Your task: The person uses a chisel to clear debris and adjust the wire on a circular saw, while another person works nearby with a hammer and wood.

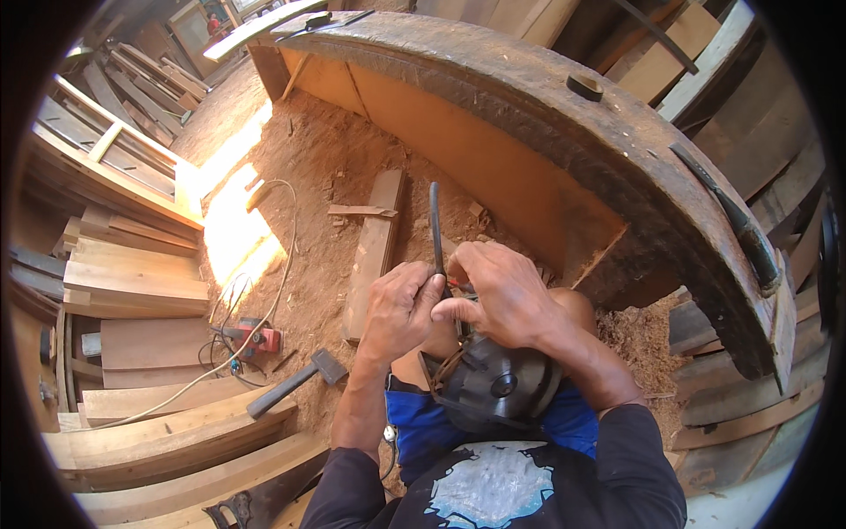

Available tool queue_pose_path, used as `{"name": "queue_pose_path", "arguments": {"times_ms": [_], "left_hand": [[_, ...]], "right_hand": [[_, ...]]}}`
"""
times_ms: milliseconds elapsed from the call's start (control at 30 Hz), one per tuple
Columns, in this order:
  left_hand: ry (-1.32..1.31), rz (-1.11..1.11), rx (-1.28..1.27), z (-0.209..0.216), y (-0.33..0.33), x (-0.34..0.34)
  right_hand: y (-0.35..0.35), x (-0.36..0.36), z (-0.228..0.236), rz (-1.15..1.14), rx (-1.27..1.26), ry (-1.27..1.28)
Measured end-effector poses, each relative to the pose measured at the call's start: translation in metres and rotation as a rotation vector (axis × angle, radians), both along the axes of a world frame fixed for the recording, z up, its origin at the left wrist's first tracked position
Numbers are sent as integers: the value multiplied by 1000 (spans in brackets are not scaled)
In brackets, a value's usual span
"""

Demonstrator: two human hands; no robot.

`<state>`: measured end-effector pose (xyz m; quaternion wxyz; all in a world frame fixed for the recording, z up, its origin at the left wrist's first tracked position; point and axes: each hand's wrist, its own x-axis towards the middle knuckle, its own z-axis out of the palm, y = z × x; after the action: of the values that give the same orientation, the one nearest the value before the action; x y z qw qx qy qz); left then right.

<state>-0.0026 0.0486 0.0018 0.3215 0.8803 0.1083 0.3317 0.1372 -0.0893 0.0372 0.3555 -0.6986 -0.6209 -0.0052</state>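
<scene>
My left hand [401,309] is closed around a slim dark bar [435,220], which sticks up and away past my fingers. Close beside it, my right hand [507,295] has its fingers curled and its thumb pointing at the left thumb. A small red part shows between the hands, but the right fingers hide what they grip. Below them, against my lap, rests a dark machine with a round black disc [502,385] and a hub in its middle.
A long wooden workbench [493,84] curves across the far side and right, bearing a roll of tape [584,87] and a dark long tool [731,212]. At left are stacked boards [150,406], a mallet [300,382], a red power tool [256,338] and a cord. Sawdust covers the ground.
</scene>
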Motion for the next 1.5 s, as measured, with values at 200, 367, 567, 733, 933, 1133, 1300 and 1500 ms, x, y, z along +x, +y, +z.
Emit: {"name": "queue_pose_path", "arguments": {"times_ms": [200,367,567,733,933,1133,1300,1500], "left_hand": [[157,-67,-90,-10,3,2],[125,-137,27,-25,7,13],[279,-284,-91,-13,22,16],[343,-449,-455,-15,30,10],[231,-618,-972,-37,26,9],[148,-444,-315,-30,22,19],[16,-189,-76,-23,8,28],[31,-78,-151,-28,-11,33]], "right_hand": [[4,11,-22,126,-117,182],[2,7,-27,60,-100,117],[5,5,-47,20,20,131],[4,6,-47,126,124,289],[1,12,-43,207,152,373],[-2,33,-57,298,-199,1007],[4,30,-51,203,-128,1032],[-3,32,-63,112,-2,1004]]}}
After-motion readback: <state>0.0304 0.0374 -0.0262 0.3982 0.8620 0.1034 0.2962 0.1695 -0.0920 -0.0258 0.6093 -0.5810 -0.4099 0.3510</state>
